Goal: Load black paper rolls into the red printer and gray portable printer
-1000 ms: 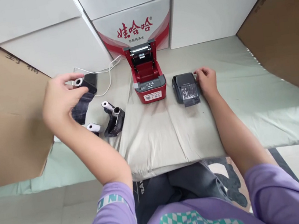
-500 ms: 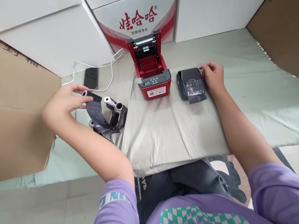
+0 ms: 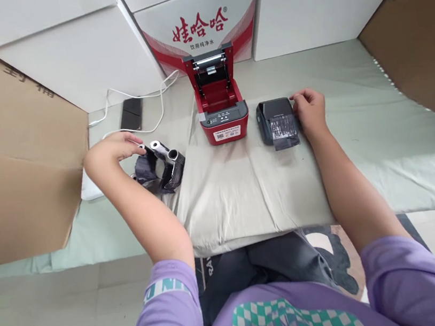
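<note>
My left hand (image 3: 118, 146) has its fingers closed on the end of a roll of black paper (image 3: 145, 162), low at the left of a small cluster. Right beside it stand a roll with a white end (image 3: 159, 149) and another dark paper roll (image 3: 175, 171). My right hand (image 3: 311, 112) is curled at the right side of a small black portable printer (image 3: 276, 109), its fingertips against or very near the casing. What it grips, if anything, is hidden. A strip of dark printed paper (image 3: 285, 131) hangs over the printer's front.
A red printer (image 3: 224, 121) stands in the middle with its lid up. A black phone (image 3: 131, 114) and a white cable (image 3: 161, 106) lie behind the rolls. White boxes (image 3: 197, 20) line the back; cardboard (image 3: 18, 158) walls both sides of the cloth-covered surface (image 3: 230, 193).
My left hand has moved right and down, bringing the raised black paper roll down against the other rolls. My right hand and both printers have stayed put.
</note>
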### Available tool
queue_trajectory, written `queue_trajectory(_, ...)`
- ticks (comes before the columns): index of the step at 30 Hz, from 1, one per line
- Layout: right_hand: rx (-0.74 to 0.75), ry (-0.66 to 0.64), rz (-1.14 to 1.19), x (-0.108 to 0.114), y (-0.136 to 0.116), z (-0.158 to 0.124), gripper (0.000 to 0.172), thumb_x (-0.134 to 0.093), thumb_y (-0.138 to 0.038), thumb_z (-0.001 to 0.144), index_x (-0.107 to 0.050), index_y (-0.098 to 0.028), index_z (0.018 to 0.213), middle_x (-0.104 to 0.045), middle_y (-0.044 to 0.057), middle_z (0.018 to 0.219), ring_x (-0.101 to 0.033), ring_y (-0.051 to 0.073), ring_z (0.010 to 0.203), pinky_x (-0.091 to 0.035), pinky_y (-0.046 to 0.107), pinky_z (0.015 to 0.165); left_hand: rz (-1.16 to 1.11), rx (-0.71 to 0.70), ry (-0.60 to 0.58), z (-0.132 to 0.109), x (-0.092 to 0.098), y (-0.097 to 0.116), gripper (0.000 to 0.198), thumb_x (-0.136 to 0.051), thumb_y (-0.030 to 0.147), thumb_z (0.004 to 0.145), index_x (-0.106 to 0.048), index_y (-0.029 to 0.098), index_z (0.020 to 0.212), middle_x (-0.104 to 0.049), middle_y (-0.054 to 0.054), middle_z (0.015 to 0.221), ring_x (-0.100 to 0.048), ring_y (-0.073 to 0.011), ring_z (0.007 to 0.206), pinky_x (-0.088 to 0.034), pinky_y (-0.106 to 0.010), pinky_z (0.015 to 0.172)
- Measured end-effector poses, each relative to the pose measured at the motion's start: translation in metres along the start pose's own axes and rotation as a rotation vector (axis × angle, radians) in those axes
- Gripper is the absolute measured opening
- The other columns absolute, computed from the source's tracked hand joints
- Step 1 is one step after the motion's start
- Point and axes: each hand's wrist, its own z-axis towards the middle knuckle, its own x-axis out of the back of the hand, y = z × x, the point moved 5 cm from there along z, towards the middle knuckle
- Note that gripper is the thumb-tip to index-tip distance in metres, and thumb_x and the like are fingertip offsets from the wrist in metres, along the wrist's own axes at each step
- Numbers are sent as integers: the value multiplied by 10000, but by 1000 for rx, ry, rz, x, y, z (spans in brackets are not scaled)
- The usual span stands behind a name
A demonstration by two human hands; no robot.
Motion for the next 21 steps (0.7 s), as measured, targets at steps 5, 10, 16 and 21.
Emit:
queue_trajectory(5,14,-10,1,0,0,1,337,-636,-522,894,-647,-212,763,-497,-12,592,-497,155,583,-470,367,635,-16,158,138,-50,34,14,421,-777,328,701,-702,267,1111,-725,-40,1199,-645,-248,951,-478,-344,796)
queue_trajectory(10,10,-10,6,0,0,0,333,-628,-509,902,-652,-205,766,-491,-10,590,-480,155,580,-469,368,642,3,21,286,-92,51,57,380,-725,331,789,-705,281,1165,-739,-5,1194,-661,-223,923,-497,-337,818)
queue_trajectory(16,21,3,10,1,-3,-1,348,-655,-532,886,-651,-214,743,-495,-16,578,-486,153,570,-496,382,658,61,-321,136,-79,0,146,447,-723,313,845,-695,237,1284,-728,-40,1260,-664,-251,1023,-501,-369,942)
queue_trajectory(21,4,4,17,0,-2,0,305,-658,-478,890,-654,-211,742,-500,-9,587,-499,163,590,-492,387,672,143,-553,-64,-70,-59,202,542,-799,217,763,-714,263,1296,-709,-52,1267,-631,-343,1198,-470,-411,1011)
